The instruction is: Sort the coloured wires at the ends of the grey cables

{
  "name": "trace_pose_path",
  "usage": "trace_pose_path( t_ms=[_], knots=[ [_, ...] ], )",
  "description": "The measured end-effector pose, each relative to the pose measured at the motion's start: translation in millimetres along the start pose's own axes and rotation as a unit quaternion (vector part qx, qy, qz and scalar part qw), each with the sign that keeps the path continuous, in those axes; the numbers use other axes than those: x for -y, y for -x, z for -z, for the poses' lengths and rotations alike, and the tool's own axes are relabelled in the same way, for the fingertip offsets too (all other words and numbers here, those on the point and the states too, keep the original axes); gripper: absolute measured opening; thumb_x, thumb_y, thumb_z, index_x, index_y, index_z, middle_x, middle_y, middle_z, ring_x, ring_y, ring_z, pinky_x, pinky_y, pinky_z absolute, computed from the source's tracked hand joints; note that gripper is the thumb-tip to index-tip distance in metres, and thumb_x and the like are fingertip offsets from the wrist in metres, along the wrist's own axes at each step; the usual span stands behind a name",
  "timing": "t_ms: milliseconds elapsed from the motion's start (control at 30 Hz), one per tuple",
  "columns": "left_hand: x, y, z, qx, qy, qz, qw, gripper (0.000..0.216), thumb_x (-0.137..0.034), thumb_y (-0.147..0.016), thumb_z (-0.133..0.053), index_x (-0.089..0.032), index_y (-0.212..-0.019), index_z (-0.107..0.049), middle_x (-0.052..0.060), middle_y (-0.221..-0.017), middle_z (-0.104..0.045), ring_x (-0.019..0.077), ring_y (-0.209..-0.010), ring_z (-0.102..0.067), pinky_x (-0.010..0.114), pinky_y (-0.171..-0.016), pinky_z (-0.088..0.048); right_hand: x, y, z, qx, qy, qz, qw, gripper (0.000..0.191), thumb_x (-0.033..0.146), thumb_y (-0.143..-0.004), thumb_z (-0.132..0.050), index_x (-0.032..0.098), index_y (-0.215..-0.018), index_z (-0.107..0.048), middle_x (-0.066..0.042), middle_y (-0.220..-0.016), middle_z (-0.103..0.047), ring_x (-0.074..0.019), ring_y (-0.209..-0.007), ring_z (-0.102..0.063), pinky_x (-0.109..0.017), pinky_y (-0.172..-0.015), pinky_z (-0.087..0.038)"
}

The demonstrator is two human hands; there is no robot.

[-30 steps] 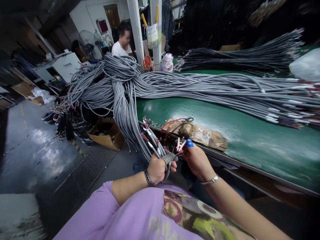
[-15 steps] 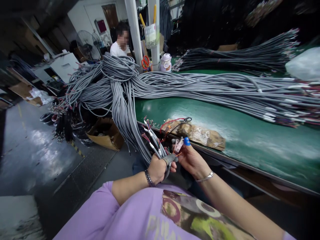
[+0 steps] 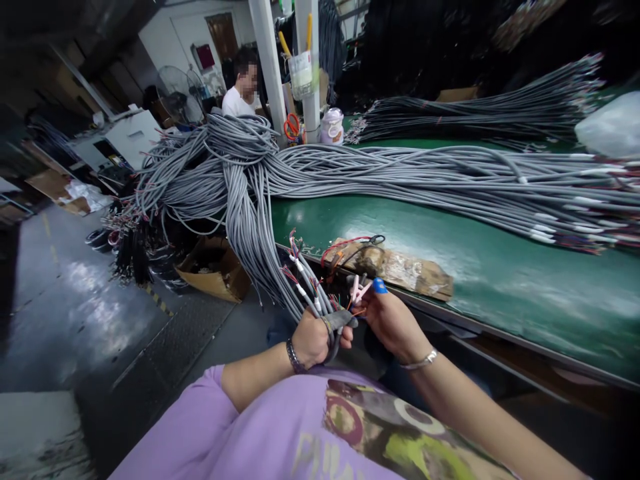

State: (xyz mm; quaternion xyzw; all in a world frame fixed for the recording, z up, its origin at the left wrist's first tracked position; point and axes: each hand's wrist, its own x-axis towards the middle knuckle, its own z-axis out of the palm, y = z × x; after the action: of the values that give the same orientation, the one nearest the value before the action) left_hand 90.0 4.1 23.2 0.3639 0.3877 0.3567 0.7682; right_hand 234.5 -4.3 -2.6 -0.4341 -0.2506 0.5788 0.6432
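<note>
My left hand is closed around a bunch of grey cables, with a grey covering on its thumb. Their stripped ends, with white sleeves and thin coloured wires, stick up beyond the fist. Close by on the right, my right hand has a blue covering on the thumb tip. Between its thumb and fingers is a small pink clip, V-shaped like a clothespin, right at the wire ends. An orange wire shows just below the clip; the exact contact there is too small to make out.
A long bundle of grey cables lies across the green table and droops over its left edge. A taped wooden board with red and black leads sits at the near edge. A cardboard box stands on the floor. One person is behind.
The pink clip's arms now stand apart in a V, where they looked closer together before. My right thumb has shifted slightly right. My left hand keeps its hold on the cables.
</note>
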Motion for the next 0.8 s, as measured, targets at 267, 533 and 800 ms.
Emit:
trace_pose_path(
  t_ms=[267,533,800],
  knots=[
    [4.7,-6.3,-1.5,-0.006,-0.006,0.009,1.000,0.043,-0.046,-0.051,-0.083,-0.011,-0.067,-0.062,0.002,-0.054,-0.059,0.0088,-0.043,-0.050,0.021,-0.039,-0.041,-1.3,-0.6,-4.3,0.069,-0.004,-0.032,0.997,0.052,0.071,-0.074,-0.060,0.020,-0.085,-0.067,-0.006,-0.070,-0.068,-0.0202,-0.058,-0.059,-0.036,-0.058,-0.047],
    [9.5,-9.6,-0.2,-0.004,-0.022,0.009,1.000,0.045,-0.047,-0.053,-0.083,-0.010,-0.069,-0.063,0.001,-0.052,-0.058,0.0088,-0.042,-0.050,0.021,-0.039,-0.040,-1.8,-1.1,-7.8,0.068,-0.075,-0.091,0.991,0.050,0.068,-0.072,-0.064,0.020,-0.084,-0.068,-0.006,-0.071,-0.069,-0.0192,-0.051,-0.057,-0.037,-0.055,-0.048],
    [10.5,-3.3,3.9,0.003,-0.016,-0.003,1.000,0.047,-0.048,-0.052,-0.084,-0.012,-0.070,-0.061,0.001,-0.055,-0.059,0.0090,-0.043,-0.051,0.021,-0.039,-0.043,-3.4,4.2,4.1,0.079,-0.094,-0.109,0.986,0.053,0.073,-0.070,-0.062,0.022,-0.082,-0.069,-0.004,-0.078,-0.068,-0.0161,-0.064,-0.059,-0.030,-0.061,-0.048]
  ],
)
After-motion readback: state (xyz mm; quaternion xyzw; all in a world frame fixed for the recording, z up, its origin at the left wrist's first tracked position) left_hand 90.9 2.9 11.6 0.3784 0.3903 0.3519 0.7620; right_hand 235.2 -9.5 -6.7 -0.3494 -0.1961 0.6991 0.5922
